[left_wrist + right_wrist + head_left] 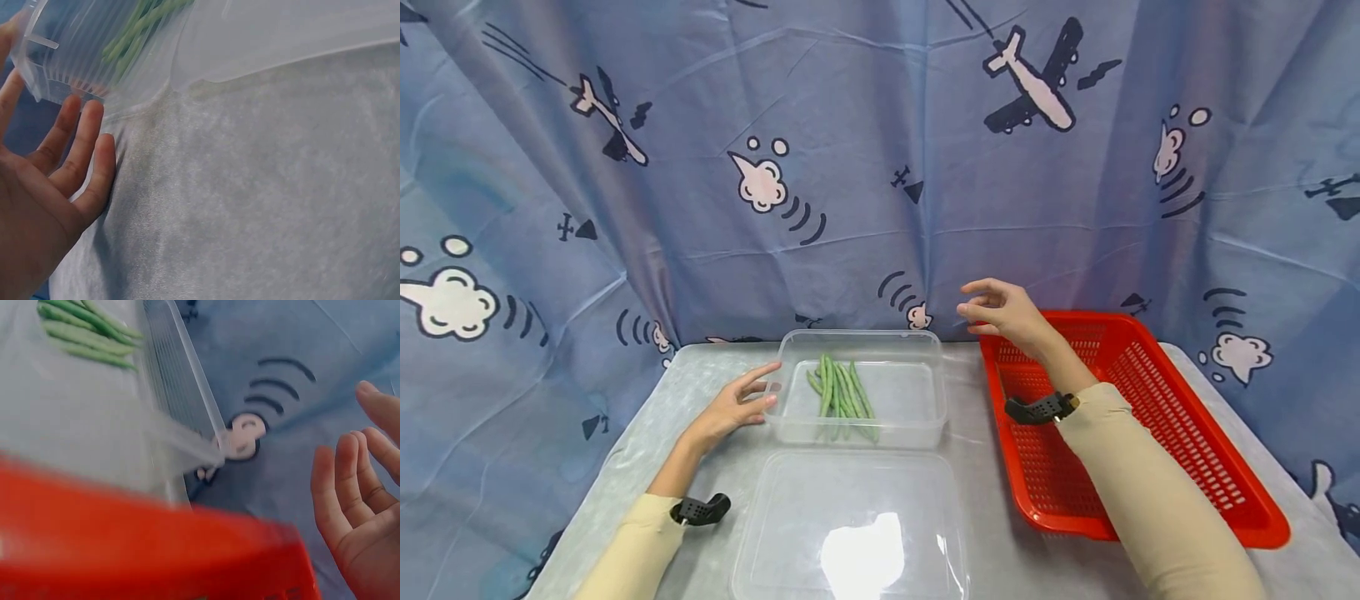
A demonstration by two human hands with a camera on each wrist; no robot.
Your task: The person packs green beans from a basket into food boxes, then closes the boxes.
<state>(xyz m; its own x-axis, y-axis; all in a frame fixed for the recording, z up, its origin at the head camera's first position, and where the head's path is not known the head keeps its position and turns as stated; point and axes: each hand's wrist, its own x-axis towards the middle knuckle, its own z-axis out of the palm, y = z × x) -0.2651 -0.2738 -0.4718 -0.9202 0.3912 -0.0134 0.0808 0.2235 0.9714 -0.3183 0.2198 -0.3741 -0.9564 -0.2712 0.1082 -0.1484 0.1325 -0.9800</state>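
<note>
Several green beans (842, 392) lie bunched in a clear plastic container (902, 429). My left hand (737, 406) is at the container's left side, thumb and fingers spread, fingertips right at its wall; the left wrist view shows these fingers (84, 147) relaxed beside the corner. Over the far left corner of a red basket (1022, 492) hovers my right hand (1003, 312), loosely bent, with nothing between its fingers. In the right wrist view the right hand (365, 500) appears apart from the container, beyond the red rim.
A clear flat lid (797, 517) lies on the table in front of the container. The pale table cover (700, 550) shows around them. Behind hangs a blue curtain (850, 125) printed with planes and clouds. Black bands (700, 510) circle both wrists.
</note>
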